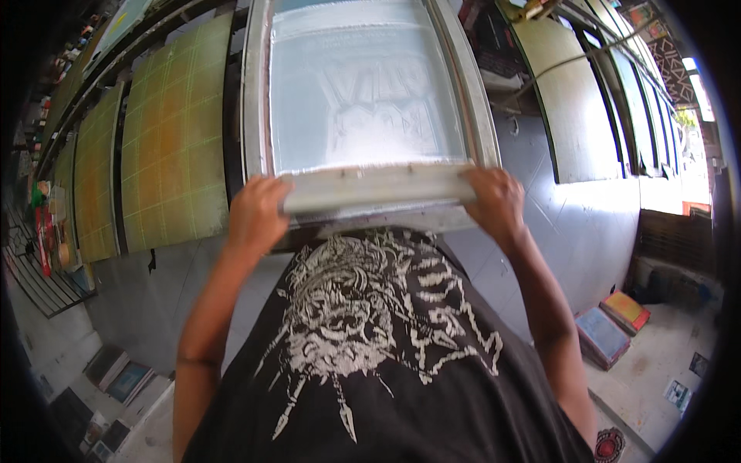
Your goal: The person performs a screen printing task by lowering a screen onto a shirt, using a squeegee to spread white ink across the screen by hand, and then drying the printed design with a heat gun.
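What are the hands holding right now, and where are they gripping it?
Both hands grip a squeegee lying across the near end of the screen frame: the left hand holds its left end, the right hand its right end.

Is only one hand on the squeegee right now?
No, the left hand and the right hand each grip an end of the squeegee on the printing screen.

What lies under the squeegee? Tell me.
The squeegee, gripped by the left hand and right hand, rests on the screen mesh inside its frame. Whatever lies beneath the mesh is covered.
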{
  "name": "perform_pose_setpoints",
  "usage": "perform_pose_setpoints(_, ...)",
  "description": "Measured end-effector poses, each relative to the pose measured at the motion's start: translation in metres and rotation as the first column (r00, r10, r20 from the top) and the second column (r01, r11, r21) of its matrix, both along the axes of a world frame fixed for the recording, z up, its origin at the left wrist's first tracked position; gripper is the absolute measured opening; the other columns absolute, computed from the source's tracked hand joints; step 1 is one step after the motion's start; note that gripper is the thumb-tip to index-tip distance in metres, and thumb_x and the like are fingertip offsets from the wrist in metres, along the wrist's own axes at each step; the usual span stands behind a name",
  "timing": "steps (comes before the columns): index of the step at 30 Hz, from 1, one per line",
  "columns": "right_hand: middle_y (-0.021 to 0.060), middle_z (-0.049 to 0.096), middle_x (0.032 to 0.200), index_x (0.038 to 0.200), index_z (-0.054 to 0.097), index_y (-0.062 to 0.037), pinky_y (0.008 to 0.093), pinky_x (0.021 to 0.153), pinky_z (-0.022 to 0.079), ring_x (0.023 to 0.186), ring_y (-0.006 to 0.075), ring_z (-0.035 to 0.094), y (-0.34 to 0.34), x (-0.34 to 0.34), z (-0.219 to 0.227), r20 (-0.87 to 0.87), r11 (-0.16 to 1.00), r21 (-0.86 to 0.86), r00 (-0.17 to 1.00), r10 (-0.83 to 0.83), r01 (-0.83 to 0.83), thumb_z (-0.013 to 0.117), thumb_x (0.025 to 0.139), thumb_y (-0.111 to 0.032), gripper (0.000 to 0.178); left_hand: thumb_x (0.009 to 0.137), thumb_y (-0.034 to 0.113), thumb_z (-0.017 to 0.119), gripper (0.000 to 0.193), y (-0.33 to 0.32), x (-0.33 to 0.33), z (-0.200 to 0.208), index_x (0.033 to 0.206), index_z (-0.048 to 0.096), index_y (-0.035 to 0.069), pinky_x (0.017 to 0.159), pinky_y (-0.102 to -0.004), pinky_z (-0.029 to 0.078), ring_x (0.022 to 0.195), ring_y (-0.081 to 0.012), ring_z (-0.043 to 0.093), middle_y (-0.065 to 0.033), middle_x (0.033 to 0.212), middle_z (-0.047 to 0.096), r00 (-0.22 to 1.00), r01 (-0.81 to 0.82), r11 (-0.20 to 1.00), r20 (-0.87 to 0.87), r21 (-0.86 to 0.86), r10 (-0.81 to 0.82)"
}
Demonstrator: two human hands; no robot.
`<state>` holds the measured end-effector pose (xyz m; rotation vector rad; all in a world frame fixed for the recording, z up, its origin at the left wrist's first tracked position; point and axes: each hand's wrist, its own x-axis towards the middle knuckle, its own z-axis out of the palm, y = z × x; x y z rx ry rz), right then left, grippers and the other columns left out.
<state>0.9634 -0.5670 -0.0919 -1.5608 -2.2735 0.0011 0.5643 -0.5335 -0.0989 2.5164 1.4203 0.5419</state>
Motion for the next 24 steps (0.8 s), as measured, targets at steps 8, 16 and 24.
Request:
perform_pose_setpoints(8,0.0035,0.073,0.095,0.09,0.07,-0.0084,0.0346,0.075,0.056,0.085,0.0211,0.069,-0.045,-0.007,-0.017,-0.01,1.0,-0.006,1.0,-0.018,0.018,0.07,0.067,-0.001,0.024,0.065,-0.01,0.066,0.034,-0.057,0.006,-0.015,0.097,0.071,-0.001,0.074,-0.0358,0.056,0.085,-0.0263,0.066,-0.0112,0.094,0.07,0.999,0.035,0.996,0.012,0.086,-0.036)
perform_pose_setpoints(16,0.0033,0.074,0.098,0.094,0.071,-0.008,0.033,0.074,0.057,0.085,0.021,0.069,0.025,-0.004,-0.019,0.025,1.0,-0.03,1.0,-0.005,0.006,0.071,0.063,-0.001,0.031,0.056,-0.005,0.068,0.048,0.011,-0.001,-0.022,0.104,0.071,0.0,0.078,-0.0383,0.054,0.088,-0.0299,0.065,-0.0122,0.099,0.07,0.997,0.056,0.997,-0.055,0.047,-0.054)
perform_pose_setpoints(24,0.0013,0.072,0.106,0.104,0.07,-0.0148,0.0348,0.076,0.057,0.091,0.0224,0.068,0.112,0.01,-0.048,0.073,0.998,0.055,0.997,-0.014,0.01,0.08,0.058,-0.006,0.048,0.057,-0.004,0.075,0.05,0.107,0.002,-0.035,0.106,0.072,0.006,0.082,-0.0382,0.055,0.091,-0.0288,0.065,-0.0087,0.099,0.07,0.994,0.035,0.991,-0.107,0.126,-0.021)
